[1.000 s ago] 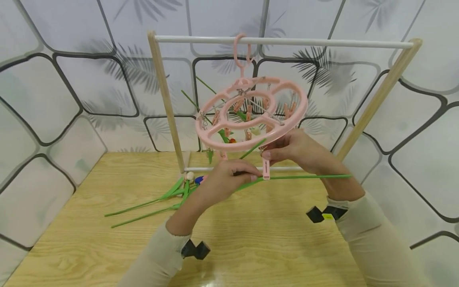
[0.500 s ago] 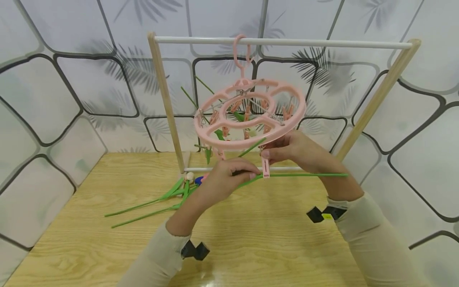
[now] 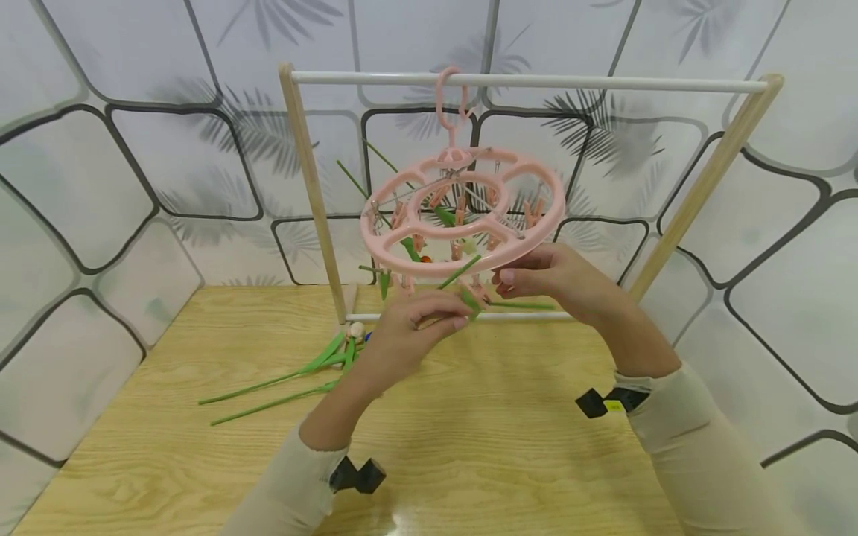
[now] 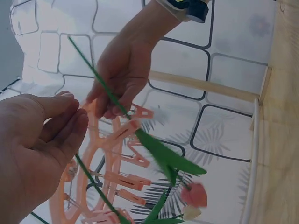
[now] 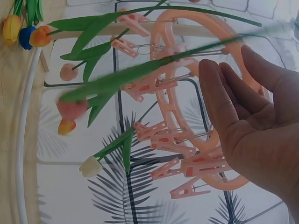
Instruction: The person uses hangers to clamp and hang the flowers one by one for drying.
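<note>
A pink ring-shaped clip hanger [image 3: 422, 269] hangs by its hook, with several clothespins round it. A pink artificial tulip [image 4: 194, 193] with green leaves hangs by its stem from a clothespin [image 4: 122, 133] on the near side. My left hand [image 3: 418, 327] is just left of that clothespin, thumb and fingers close together with nothing between them; in the head view its fingertips overlap a green leaf. To the right, close under the ring, my right hand [image 3: 573, 286] has loosely bent fingers, parted from the clothespin. More tulips hang from other clothespins, among them a white one [image 5: 90, 166].
A white rod [image 3: 603, 83] between two wooden posts [image 3: 710, 186] bears the hanger. Several more tulips lie on the wooden table at the left, with green stems [image 3: 268, 402] reaching outward. Patterned panels [image 3: 67, 186] stand behind and at both sides.
My left hand has let go of the tulip stem and my right hand of the clothespin. The tulip now hangs in the clothespin, its stem swung away from me; the hanger has shifted slightly left.
</note>
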